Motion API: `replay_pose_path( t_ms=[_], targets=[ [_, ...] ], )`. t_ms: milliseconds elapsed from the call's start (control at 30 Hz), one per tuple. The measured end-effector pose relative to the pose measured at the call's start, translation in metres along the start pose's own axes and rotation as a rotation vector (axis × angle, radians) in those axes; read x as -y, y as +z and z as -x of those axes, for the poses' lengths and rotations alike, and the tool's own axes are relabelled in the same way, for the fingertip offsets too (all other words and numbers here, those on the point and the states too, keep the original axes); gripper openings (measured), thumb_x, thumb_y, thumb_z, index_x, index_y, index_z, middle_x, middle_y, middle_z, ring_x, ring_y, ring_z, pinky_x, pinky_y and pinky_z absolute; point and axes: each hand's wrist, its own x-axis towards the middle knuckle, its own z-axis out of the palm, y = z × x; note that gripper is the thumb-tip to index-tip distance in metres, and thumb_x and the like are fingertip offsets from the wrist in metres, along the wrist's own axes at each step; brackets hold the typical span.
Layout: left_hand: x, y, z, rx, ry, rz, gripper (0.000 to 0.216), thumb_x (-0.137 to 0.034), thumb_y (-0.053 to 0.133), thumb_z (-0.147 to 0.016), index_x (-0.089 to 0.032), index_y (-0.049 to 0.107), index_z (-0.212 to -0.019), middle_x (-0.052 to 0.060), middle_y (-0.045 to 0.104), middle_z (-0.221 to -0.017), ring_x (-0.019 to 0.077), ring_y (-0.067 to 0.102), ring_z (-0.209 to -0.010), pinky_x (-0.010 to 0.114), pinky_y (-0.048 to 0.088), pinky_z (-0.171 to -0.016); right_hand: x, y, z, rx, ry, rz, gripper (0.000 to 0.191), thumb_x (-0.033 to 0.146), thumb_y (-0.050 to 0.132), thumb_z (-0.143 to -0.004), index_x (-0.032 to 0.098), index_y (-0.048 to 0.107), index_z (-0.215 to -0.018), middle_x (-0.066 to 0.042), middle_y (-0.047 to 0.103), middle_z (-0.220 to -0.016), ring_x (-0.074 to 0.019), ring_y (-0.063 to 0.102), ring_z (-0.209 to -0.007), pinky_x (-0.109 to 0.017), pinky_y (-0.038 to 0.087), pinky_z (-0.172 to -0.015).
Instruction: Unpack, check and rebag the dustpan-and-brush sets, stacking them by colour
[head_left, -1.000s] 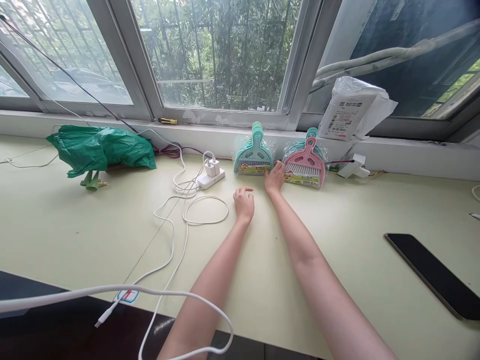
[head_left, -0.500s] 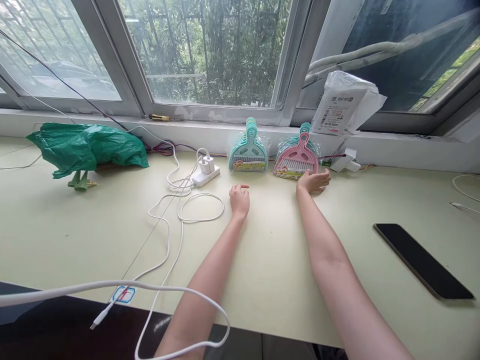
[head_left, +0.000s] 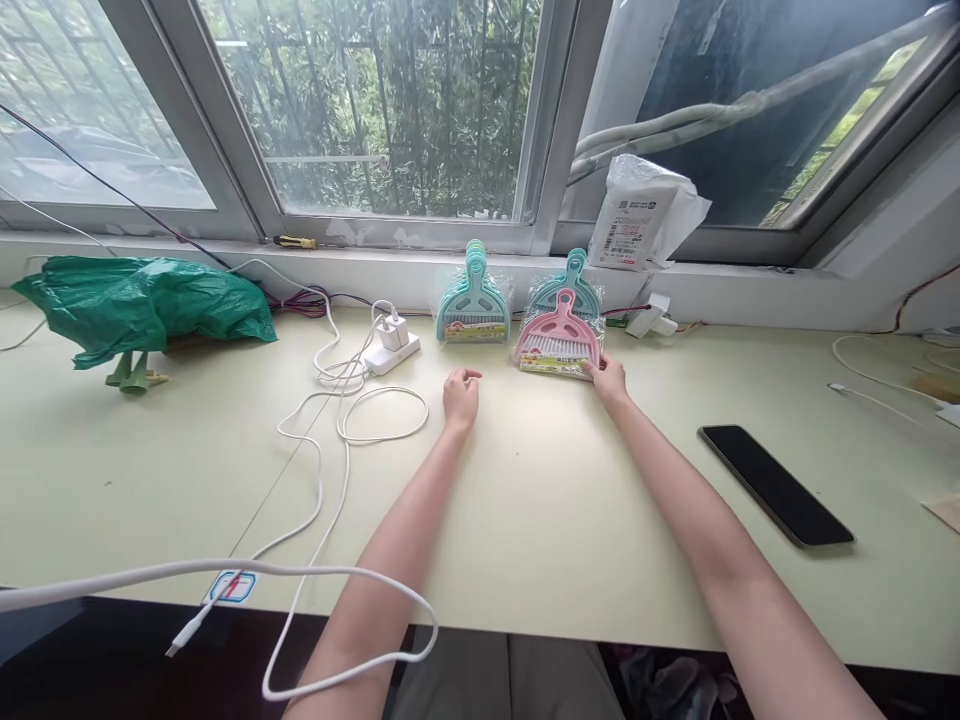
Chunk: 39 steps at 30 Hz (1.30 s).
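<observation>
My right hand (head_left: 607, 380) pinches the lower right corner of a pink dustpan and brush set (head_left: 559, 335) in clear wrapping. The pink set stands upright in front of a teal dustpan and brush set (head_left: 574, 270), which it partly covers. To the left is a stack of teal dustpan and brush sets (head_left: 474, 300), also in clear wrap. My left hand (head_left: 460, 398) rests on the table in front of that stack, apart from it. Its fingers are loosely curled, with the index finger pointing right, and nothing shows in them.
White cables (head_left: 382, 415) and a power strip with plugs (head_left: 391, 350) lie left of my left hand. A green plastic bag (head_left: 150, 305) sits far left, a black phone (head_left: 776, 485) right. A white package (head_left: 637, 215) leans by the window above an adapter (head_left: 652, 315).
My right hand has closed on the pink set's corner and drawn it toward me and away from the teal one behind. The view has shifted; my left hand stays in place.
</observation>
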Motion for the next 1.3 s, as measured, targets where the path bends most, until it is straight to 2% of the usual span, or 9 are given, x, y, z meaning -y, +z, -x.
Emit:
replay_pose_path(
  t_ms=[167, 333, 500, 600, 733, 833, 967, 1033, 1300],
  targets=[
    [-0.004, 0.002, -0.002, 0.058, 0.015, 0.109, 0.021, -0.017, 0.051, -0.083, -0.016, 0.066, -0.098, 0.012, 0.067, -0.108, 0.0219, 0.061, -0.102, 0.036, 0.047, -0.092, -0.007, -0.023, 0.042, 0.127, -0.092, -0.16, 0.04, 0.043, 0.066, -0.069, 0.016, 0.067, -0.099, -0.008, 0.071, -0.093, -0.0224, 0.063, -0.084, -0.039, 0.05, -0.083],
    [-0.012, 0.006, 0.005, 0.396, -0.056, 0.364, 0.048, -0.037, 0.062, -0.083, -0.015, 0.056, -0.125, 0.013, 0.066, -0.118, 0.0208, 0.063, -0.101, 0.032, 0.051, -0.082, 0.006, -0.039, 0.086, 0.269, -0.159, -0.221, 0.044, 0.048, 0.066, -0.071, 0.016, 0.066, -0.102, -0.008, 0.071, -0.099, -0.023, 0.064, -0.087, -0.039, 0.05, -0.084],
    [-0.022, 0.0, 0.021, 0.623, -0.082, 0.454, 0.047, -0.047, 0.07, -0.076, -0.015, 0.065, -0.11, 0.009, 0.072, -0.102, 0.0227, 0.066, -0.092, 0.033, 0.051, -0.079, 0.025, -0.043, 0.122, 0.374, -0.261, -0.138, 0.038, 0.046, 0.063, -0.078, 0.017, 0.066, -0.103, -0.007, 0.07, -0.095, -0.0234, 0.063, -0.087, -0.038, 0.051, -0.083],
    [-0.026, -0.006, 0.027, 0.607, -0.142, 0.449, 0.048, -0.046, 0.074, -0.072, -0.017, 0.066, -0.109, 0.008, 0.073, -0.094, 0.0236, 0.067, -0.084, 0.034, 0.051, -0.075, 0.032, -0.041, 0.135, 0.374, -0.348, -0.055, 0.038, 0.046, 0.057, -0.084, 0.017, 0.063, -0.109, -0.008, 0.068, -0.099, -0.0243, 0.062, -0.09, -0.04, 0.051, -0.086],
    [-0.027, -0.009, 0.031, 0.552, -0.124, 0.461, 0.047, -0.043, 0.075, -0.071, -0.017, 0.066, -0.109, 0.007, 0.072, -0.095, 0.0236, 0.068, -0.087, 0.034, 0.052, -0.077, 0.041, -0.039, 0.146, 0.169, -0.551, 0.117, 0.054, 0.04, 0.055, -0.087, 0.017, 0.045, -0.135, -0.016, 0.05, -0.135, -0.0287, 0.053, -0.117, -0.047, 0.043, -0.101],
    [-0.029, -0.006, 0.034, 0.509, -0.117, 0.499, 0.05, -0.042, 0.075, -0.071, -0.016, 0.065, -0.112, 0.009, 0.072, -0.102, 0.0244, 0.068, -0.093, 0.035, 0.052, -0.081, 0.052, -0.043, 0.157, 0.102, -0.722, 0.279, 0.05, 0.033, 0.053, -0.091, 0.02, 0.041, -0.138, -0.016, 0.043, -0.143, -0.0298, 0.042, -0.13, -0.048, 0.039, -0.103],
    [-0.034, -0.002, 0.036, 0.435, -0.101, 0.522, 0.048, -0.041, 0.075, -0.071, -0.015, 0.066, -0.11, 0.011, 0.071, -0.108, 0.0255, 0.067, -0.098, 0.035, 0.052, -0.083, 0.067, -0.047, 0.17, 0.301, -0.971, 0.376, 0.023, 0.027, 0.046, -0.096, 0.025, 0.061, -0.113, -0.008, 0.063, -0.121, -0.0251, 0.054, -0.115, -0.043, 0.037, -0.099],
    [-0.037, -0.003, 0.037, 0.407, -0.092, 0.541, 0.048, -0.039, 0.076, -0.07, -0.015, 0.067, -0.11, 0.011, 0.071, -0.109, 0.0257, 0.066, -0.101, 0.035, 0.052, -0.085, 0.07, -0.046, 0.173, 0.373, -1.046, 0.385, 0.021, 0.027, 0.044, -0.098, 0.024, 0.066, -0.1, -0.007, 0.067, -0.111, -0.0229, 0.058, -0.106, -0.04, 0.037, -0.096],
    [-0.038, -0.004, 0.036, 0.321, -0.186, 0.621, 0.049, -0.037, 0.074, -0.07, -0.016, 0.064, -0.113, 0.008, 0.071, -0.106, 0.0239, 0.067, -0.097, 0.035, 0.054, -0.083, 0.067, -0.043, 0.172, 0.372, -1.045, 0.482, 0.031, 0.032, 0.041, -0.1, 0.021, 0.068, -0.089, -0.008, 0.07, -0.094, -0.0216, 0.06, -0.091, -0.036, 0.037, -0.084]
  ],
)
